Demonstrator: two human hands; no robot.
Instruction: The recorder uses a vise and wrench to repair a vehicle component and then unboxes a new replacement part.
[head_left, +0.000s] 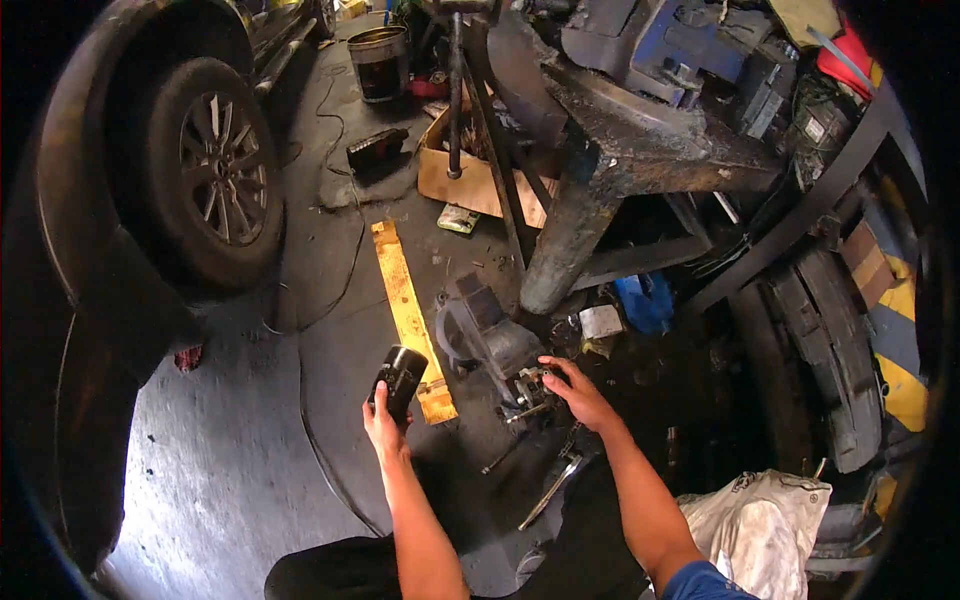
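My left hand (383,425) grips a black cylindrical canister (402,375), held upright above the grey concrete floor. My right hand (575,388) rests with spread fingers on a greasy metal machine part (500,345) that sits on the floor under a workbench. Loose tools, one a long metal wrench (553,487), lie on the floor just below that hand. A yellow wooden plank (408,312) lies on the floor behind the canister.
A dark car with its wheel (218,170) stands at the left. A grimy workbench leg (572,225) rises at centre. A cardboard box (470,178) and a bucket (380,62) stand behind. A white plastic bag (757,525) lies at lower right, stacked tyres (825,340) at the right.
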